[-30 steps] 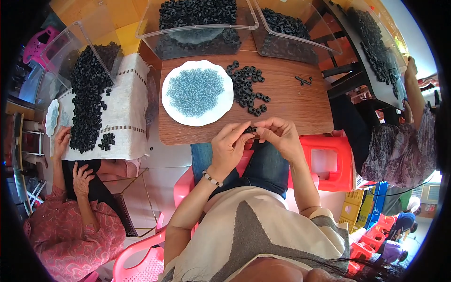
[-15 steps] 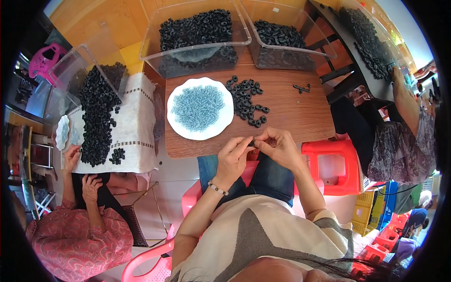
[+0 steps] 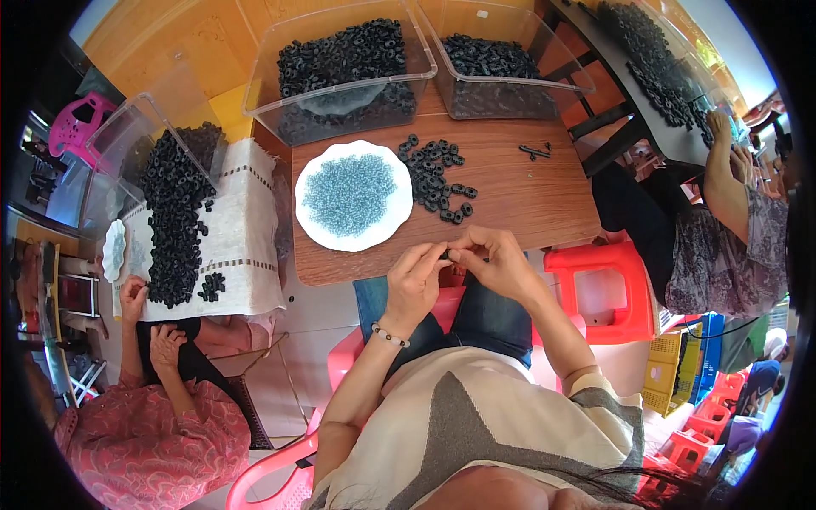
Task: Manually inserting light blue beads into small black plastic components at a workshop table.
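I see both hands meeting at the near edge of the counter (image 3: 527, 200), above my lap. My left hand (image 3: 414, 280) and right hand (image 3: 497, 262) are fingertip to fingertip, fingers pinched narrow on one small black ring (image 3: 444, 253) held between them — the ring sits just off the counter edge, mostly hidden by the fingertips.

On the counter: a white plate (image 3: 308, 217) of small blue-grey bits to the left, and just beside it on the right a loose pile of black rings (image 3: 438, 174). A few dark pieces (image 3: 534, 151) lie apart, further right. Two clear bins (image 3: 340, 72) of black rings stand at the far edge.

On my left, another person's hand (image 3: 134, 297) rests by a cloth (image 3: 242, 221) — it is heaped with more rings.
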`<state>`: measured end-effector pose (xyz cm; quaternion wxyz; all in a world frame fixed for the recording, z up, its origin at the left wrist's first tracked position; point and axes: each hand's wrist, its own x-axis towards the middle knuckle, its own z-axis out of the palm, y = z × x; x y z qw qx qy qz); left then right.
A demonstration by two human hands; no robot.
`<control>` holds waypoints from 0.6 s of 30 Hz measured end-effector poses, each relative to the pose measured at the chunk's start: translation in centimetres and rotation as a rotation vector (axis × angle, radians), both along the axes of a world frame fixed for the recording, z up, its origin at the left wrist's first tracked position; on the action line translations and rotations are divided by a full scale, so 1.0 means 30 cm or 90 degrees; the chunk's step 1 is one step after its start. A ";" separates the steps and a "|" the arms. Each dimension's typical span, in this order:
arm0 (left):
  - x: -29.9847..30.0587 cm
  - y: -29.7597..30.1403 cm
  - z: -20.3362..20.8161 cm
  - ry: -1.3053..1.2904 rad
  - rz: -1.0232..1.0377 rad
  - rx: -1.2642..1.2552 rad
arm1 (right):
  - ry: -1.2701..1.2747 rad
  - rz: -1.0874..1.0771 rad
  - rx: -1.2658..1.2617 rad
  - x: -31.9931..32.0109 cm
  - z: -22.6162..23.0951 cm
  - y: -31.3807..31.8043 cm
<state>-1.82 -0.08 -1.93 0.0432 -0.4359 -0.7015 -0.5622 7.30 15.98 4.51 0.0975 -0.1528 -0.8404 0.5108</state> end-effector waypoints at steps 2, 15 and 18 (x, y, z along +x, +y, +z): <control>-0.002 -0.001 0.009 -0.036 0.000 0.014 | -0.039 0.023 -0.209 0.001 -0.009 0.032; -0.008 0.004 0.078 -0.011 -0.024 0.060 | 0.006 0.146 -0.636 0.043 -0.084 0.025; -0.007 0.009 0.071 0.000 -0.032 0.056 | -0.006 0.198 -0.696 0.039 -0.096 0.028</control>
